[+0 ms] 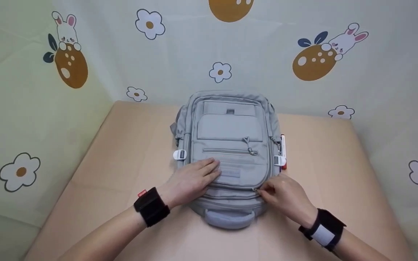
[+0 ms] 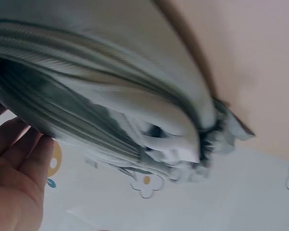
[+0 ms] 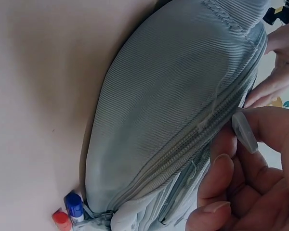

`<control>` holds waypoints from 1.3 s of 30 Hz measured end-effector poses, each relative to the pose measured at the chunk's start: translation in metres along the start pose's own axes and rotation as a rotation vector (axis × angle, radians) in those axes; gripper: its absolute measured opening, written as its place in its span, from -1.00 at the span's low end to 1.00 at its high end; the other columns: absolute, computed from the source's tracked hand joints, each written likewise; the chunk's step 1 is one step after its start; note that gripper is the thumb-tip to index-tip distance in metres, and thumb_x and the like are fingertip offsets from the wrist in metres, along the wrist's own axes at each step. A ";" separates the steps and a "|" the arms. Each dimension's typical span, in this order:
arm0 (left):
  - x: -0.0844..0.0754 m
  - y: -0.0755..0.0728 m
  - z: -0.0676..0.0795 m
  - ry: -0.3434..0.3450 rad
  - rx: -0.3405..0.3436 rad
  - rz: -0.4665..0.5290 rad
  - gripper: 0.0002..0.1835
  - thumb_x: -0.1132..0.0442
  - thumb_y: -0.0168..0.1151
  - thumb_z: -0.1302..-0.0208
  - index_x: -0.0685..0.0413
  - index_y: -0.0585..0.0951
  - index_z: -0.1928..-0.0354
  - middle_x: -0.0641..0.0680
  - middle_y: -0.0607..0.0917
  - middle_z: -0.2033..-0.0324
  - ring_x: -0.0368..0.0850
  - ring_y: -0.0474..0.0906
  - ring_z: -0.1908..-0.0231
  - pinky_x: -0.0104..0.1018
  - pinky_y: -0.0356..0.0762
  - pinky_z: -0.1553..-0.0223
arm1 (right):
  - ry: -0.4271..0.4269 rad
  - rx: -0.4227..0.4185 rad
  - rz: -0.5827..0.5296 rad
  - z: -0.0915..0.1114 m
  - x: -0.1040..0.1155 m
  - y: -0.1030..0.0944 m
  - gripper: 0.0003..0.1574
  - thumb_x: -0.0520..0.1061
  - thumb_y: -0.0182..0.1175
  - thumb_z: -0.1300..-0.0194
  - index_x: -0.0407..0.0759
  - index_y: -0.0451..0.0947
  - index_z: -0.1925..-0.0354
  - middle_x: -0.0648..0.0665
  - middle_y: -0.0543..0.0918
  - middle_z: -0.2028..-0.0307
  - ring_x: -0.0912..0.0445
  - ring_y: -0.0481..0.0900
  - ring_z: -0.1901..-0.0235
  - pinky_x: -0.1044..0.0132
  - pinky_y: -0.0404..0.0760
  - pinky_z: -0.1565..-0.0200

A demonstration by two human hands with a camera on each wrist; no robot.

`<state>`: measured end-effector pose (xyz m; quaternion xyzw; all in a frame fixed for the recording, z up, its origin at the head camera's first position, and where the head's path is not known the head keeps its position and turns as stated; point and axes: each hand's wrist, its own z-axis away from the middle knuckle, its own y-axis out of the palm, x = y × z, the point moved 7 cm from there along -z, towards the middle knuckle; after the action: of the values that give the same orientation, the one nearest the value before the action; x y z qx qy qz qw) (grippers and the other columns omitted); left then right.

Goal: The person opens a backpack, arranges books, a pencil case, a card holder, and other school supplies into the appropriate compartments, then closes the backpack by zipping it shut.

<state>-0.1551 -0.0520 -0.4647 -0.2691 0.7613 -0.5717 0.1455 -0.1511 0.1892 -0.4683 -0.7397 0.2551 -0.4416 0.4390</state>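
A grey-green backpack point(image 1: 230, 127) lies front side up on the table, its padded carry handle point(image 1: 229, 219) toward me. My left hand point(image 1: 191, 181) rests on the front panel with its fingers extended. In the left wrist view, that hand's fingers point(image 2: 36, 149) touch the bag beside a gaping zipped opening point(image 2: 82, 103). At the bag's near right corner, my right hand point(image 1: 285, 194) pinches a zipper pull point(image 3: 244, 132) between thumb and fingers. A second zipper pull point(image 1: 252, 151) hangs from the small front pocket.
Markers with a blue cap point(image 3: 73, 204) and a red cap point(image 3: 61, 220) stick out at the bag's right side. White buckles point(image 1: 179, 154) sit on both sides. Bare tabletop point(image 1: 136, 145) surrounds the bag, and a patterned curtain point(image 1: 180, 54) stands behind.
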 end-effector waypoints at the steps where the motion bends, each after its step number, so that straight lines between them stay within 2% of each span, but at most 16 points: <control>1: 0.002 -0.001 0.005 0.002 -0.007 -0.009 -0.54 0.26 0.28 -0.37 0.11 0.60 -0.30 0.19 0.52 -0.34 0.08 0.40 -0.38 -0.11 0.40 -0.32 | -0.003 -0.002 0.006 0.000 0.000 0.000 -0.87 -0.18 0.49 -0.13 0.03 0.72 0.44 0.24 0.55 0.48 0.25 0.43 0.38 0.31 0.48 0.35; 5: 0.012 -0.002 0.023 -0.002 0.000 -0.067 -0.57 0.30 0.28 -0.40 0.07 0.61 -0.30 0.14 0.53 -0.35 0.04 0.43 -0.36 -0.14 0.47 -0.26 | -0.009 -0.005 0.037 0.000 0.000 0.001 -0.86 -0.17 0.49 -0.12 0.03 0.69 0.46 0.23 0.55 0.49 0.24 0.44 0.38 0.29 0.48 0.35; 8: 0.016 -0.001 0.029 -0.002 0.033 -0.114 -0.53 0.36 0.25 -0.39 0.06 0.59 -0.32 0.11 0.51 -0.37 0.00 0.42 -0.36 -0.17 0.47 -0.26 | -0.004 -0.004 0.051 0.000 0.000 0.002 -0.85 -0.17 0.49 -0.11 0.03 0.69 0.47 0.24 0.55 0.49 0.24 0.44 0.38 0.29 0.48 0.35; 17: 0.017 0.003 0.030 -0.015 0.108 -0.149 -0.49 0.41 0.19 -0.38 0.08 0.54 -0.36 0.12 0.47 -0.40 -0.02 0.39 -0.39 -0.20 0.38 -0.32 | 0.034 0.028 0.001 -0.001 0.005 0.005 -0.86 -0.21 0.47 -0.11 0.04 0.73 0.45 0.24 0.55 0.50 0.27 0.43 0.40 0.32 0.46 0.37; 21: 0.017 0.003 0.030 -0.019 0.119 -0.150 -0.48 0.43 0.20 -0.37 0.10 0.53 -0.37 0.13 0.47 -0.40 -0.01 0.39 -0.38 -0.18 0.38 -0.33 | 0.013 0.023 -0.001 -0.002 0.013 0.006 -0.87 -0.20 0.48 -0.11 0.04 0.75 0.44 0.22 0.59 0.50 0.29 0.48 0.43 0.32 0.50 0.37; 26: 0.018 0.003 0.031 -0.013 0.108 -0.154 -0.48 0.42 0.23 -0.36 0.07 0.55 -0.36 0.11 0.48 -0.40 -0.02 0.40 -0.37 -0.20 0.39 -0.32 | -0.048 0.026 0.048 -0.009 0.035 0.012 -0.92 -0.15 0.51 -0.12 0.04 0.79 0.42 0.18 0.65 0.50 0.28 0.52 0.46 0.32 0.51 0.40; 31: 0.019 0.003 0.031 -0.010 0.100 -0.169 -0.47 0.41 0.24 -0.34 0.05 0.56 -0.35 0.09 0.48 -0.39 -0.04 0.40 -0.38 -0.23 0.37 -0.33 | -0.154 0.026 0.092 -0.025 0.067 0.025 -0.95 -0.09 0.51 -0.15 0.01 0.79 0.41 0.15 0.67 0.53 0.25 0.50 0.49 0.32 0.47 0.45; 39: 0.017 0.002 0.033 -0.007 0.054 -0.149 -0.48 0.39 0.26 -0.33 0.02 0.57 -0.34 0.07 0.50 -0.38 -0.05 0.41 -0.37 -0.25 0.43 -0.28 | -0.280 0.034 0.119 -0.050 0.109 0.047 -0.95 -0.09 0.42 -0.21 0.02 0.79 0.39 0.10 0.72 0.47 0.16 0.58 0.43 0.26 0.56 0.38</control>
<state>-0.1519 -0.0871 -0.4747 -0.3228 0.7229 -0.6004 0.1124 -0.1423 0.0614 -0.4508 -0.7700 0.2275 -0.3115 0.5082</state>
